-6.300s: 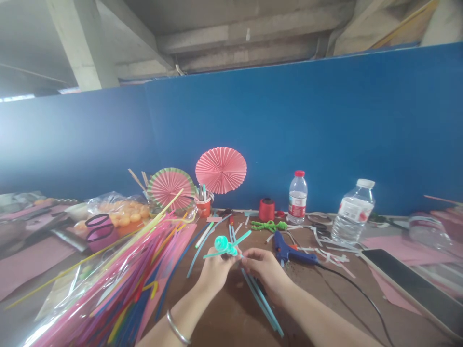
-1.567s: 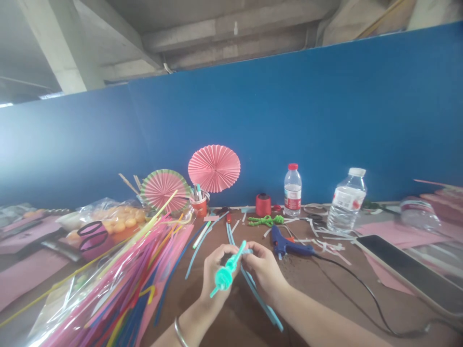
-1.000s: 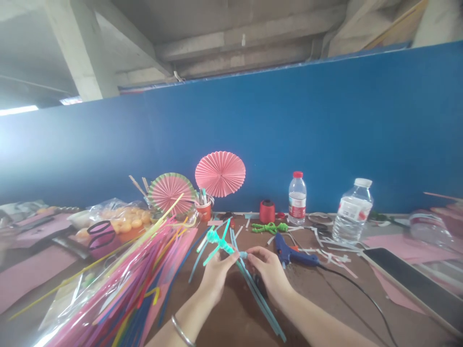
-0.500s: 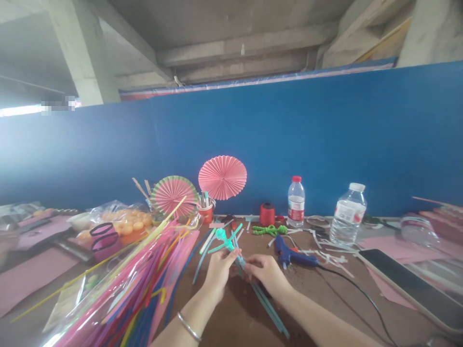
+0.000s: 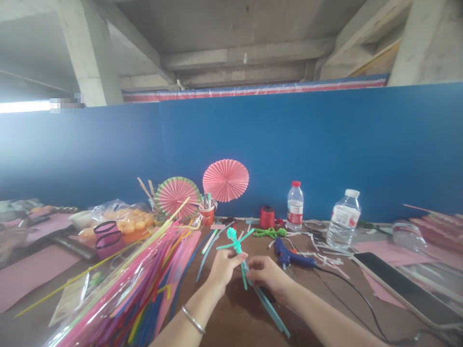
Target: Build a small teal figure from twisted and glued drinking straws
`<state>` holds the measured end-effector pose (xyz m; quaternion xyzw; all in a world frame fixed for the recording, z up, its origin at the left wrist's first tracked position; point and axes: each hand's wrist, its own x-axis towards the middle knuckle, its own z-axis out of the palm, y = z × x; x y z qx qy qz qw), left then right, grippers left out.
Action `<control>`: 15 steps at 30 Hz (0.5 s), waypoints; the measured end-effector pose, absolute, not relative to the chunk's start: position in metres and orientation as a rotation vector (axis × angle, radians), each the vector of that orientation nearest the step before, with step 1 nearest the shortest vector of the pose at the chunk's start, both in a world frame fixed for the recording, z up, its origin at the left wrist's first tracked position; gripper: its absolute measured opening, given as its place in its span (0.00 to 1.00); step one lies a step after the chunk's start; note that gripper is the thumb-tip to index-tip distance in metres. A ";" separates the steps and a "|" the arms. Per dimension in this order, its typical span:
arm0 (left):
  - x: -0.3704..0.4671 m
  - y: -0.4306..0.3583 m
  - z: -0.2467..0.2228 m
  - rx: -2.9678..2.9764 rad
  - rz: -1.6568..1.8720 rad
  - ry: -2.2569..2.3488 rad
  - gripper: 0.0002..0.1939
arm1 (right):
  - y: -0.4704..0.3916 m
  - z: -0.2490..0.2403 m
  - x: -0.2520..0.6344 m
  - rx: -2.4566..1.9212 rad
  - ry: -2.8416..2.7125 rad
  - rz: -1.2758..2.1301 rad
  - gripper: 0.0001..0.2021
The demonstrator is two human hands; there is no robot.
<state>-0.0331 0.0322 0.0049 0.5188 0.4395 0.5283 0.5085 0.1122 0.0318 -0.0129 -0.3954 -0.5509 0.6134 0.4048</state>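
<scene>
A small turquoise pipe cleaner figure (image 5: 235, 242), with a coiled round head and two arms sticking out, is held up over the table. My left hand (image 5: 224, 268), a silver bangle on its wrist, pinches the figure's body between thumb and fingers. My right hand (image 5: 266, 275) is closed at the lower part of the figure, its fingertips on one of the legs; the other leg hangs down between the hands. Beneath the right hand, several pale blue pipe cleaners (image 5: 271, 311) lie on the brown table. A green pipe cleaner figure (image 5: 270, 233) lies farther back.
Right of my hands lies a blue glue gun (image 5: 295, 258) with its cord, near two water bottles (image 5: 295, 207) and a phone (image 5: 408, 286). On the left are bundled colourful pipe cleaners (image 5: 144, 284). Pink paper fans (image 5: 226, 180) and a red thread spool (image 5: 267, 218) stand behind.
The figure stands more upright, and one leg now shows hanging between my hands. My left hand has shifted slightly right. The whole view has turned a little.
</scene>
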 end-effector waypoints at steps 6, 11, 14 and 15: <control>-0.035 0.032 0.008 1.286 1.234 1.079 0.12 | 0.030 -0.014 0.113 -0.985 -1.429 1.501 0.07; -0.036 0.035 0.004 1.323 1.208 1.092 0.14 | 0.035 -0.019 0.114 -1.042 -1.529 1.391 0.09; -0.042 0.042 0.002 1.346 1.255 1.136 0.14 | 0.038 -0.018 0.117 -1.096 -1.625 1.217 0.11; -0.045 0.045 0.001 1.352 1.284 1.152 0.14 | 0.039 -0.017 0.118 -1.113 -1.650 1.132 0.12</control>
